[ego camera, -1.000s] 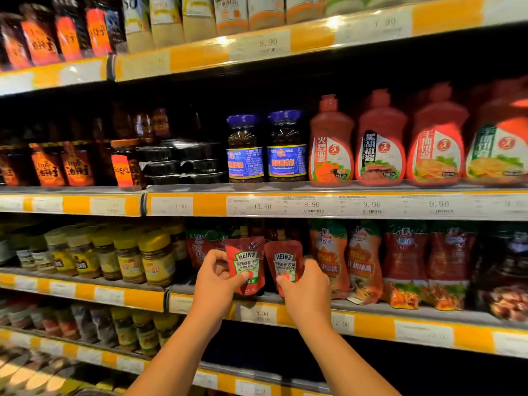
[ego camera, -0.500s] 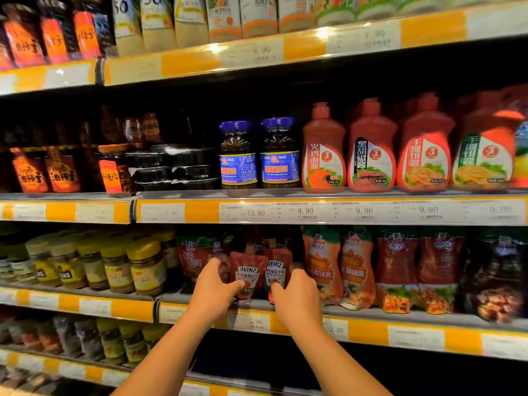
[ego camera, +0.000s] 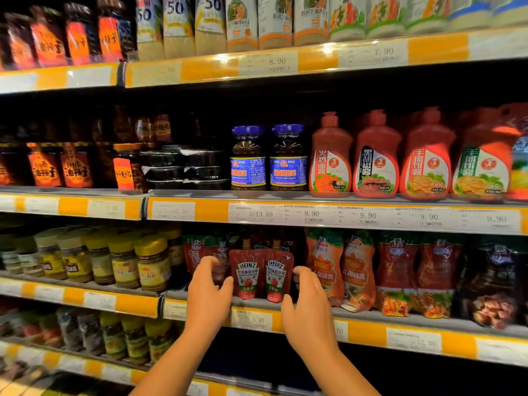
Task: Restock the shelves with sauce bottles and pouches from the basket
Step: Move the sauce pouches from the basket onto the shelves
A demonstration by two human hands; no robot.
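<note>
While both ketchup pouches (ego camera: pixel 260 274) stand upright at the front of the shelf (ego camera: pixel 371 315), just at nine o'clock of the chilli-sauce pouches (ego camera: pixel 340 270), the left hand (ego camera: pixel 210 295) and right hand (ego camera: pixel 307 301) flank them with fingers loosely spread, gripping nothing. To do it well, draw back slowly, labels facing out, ready to steady a lean. A second earlier each hand pinched a pouch; both have since been released.
</note>
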